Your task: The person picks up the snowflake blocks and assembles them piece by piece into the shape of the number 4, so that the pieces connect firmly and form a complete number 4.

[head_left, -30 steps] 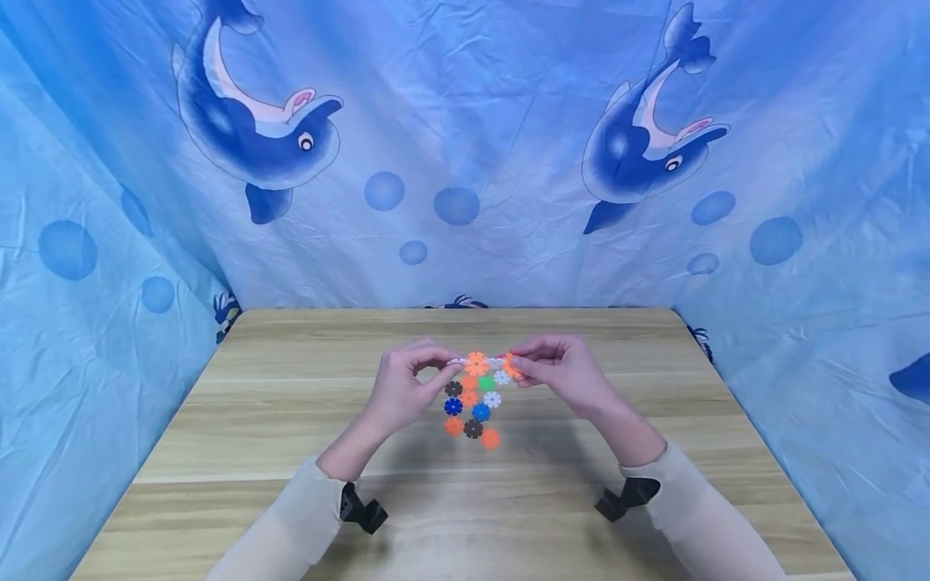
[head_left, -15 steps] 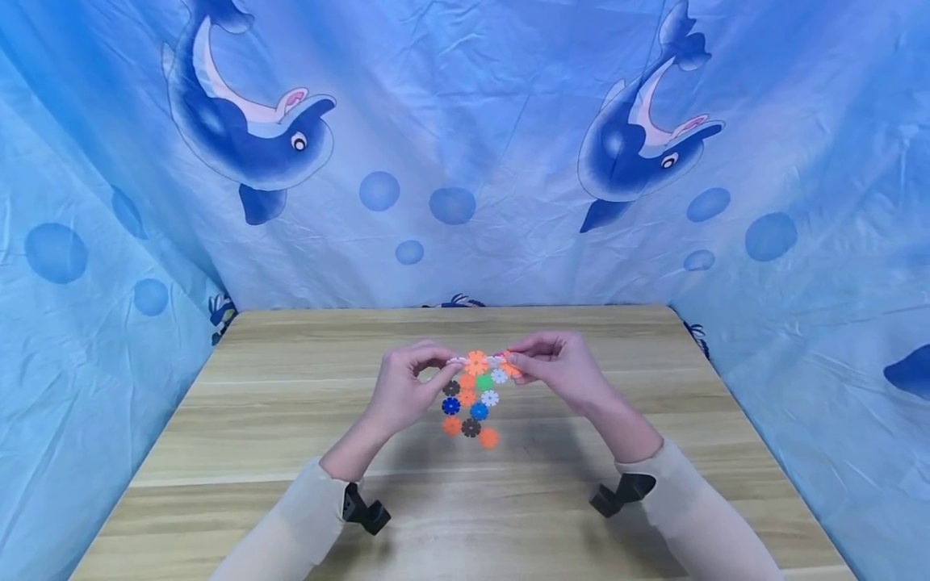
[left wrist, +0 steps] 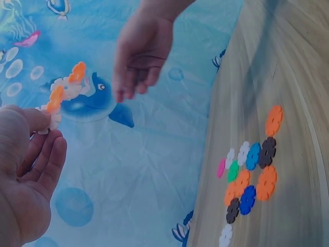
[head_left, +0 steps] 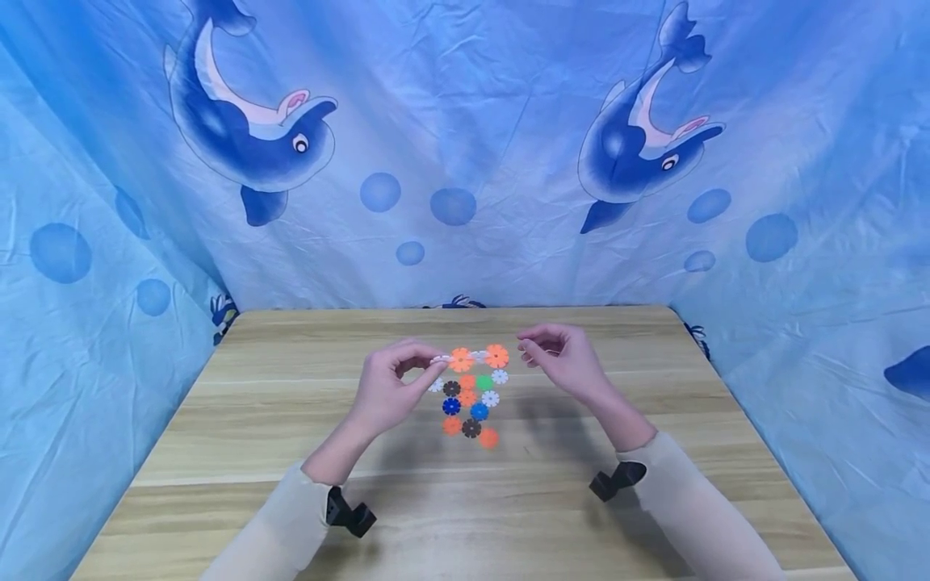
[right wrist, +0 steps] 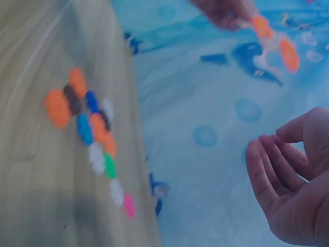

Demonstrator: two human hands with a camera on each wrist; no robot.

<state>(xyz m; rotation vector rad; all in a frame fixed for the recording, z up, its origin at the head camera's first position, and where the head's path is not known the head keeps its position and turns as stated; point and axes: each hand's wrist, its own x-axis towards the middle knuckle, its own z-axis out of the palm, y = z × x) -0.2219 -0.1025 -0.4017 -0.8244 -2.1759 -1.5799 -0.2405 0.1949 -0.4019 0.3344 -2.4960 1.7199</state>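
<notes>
My left hand (head_left: 392,387) pinches one end of a short chain of snowflake discs (head_left: 461,360) between thumb and index finger. Orange and white discs alternate along it, joined at their slots, and it is held above the table. An orange disc (head_left: 497,355) forms the free right end. Just beyond that end is my right hand (head_left: 570,363), holding nothing, its fingers loosely bent. Several loose snowflake discs lie on the table below, among them a green one (head_left: 484,382), a dark blue one (head_left: 451,406) and a pink one (left wrist: 221,168).
The wooden table (head_left: 581,516) extends around the discs on every side. A blue curtain (head_left: 508,242) with dolphins hangs behind and beside it. Each wrist carries a black camera mount, such as the one on the left (head_left: 350,513).
My right hand has let go of the orange end disc and moved off to the right. My left hand has shifted slightly left with the chain, uncovering a white disc on the table.
</notes>
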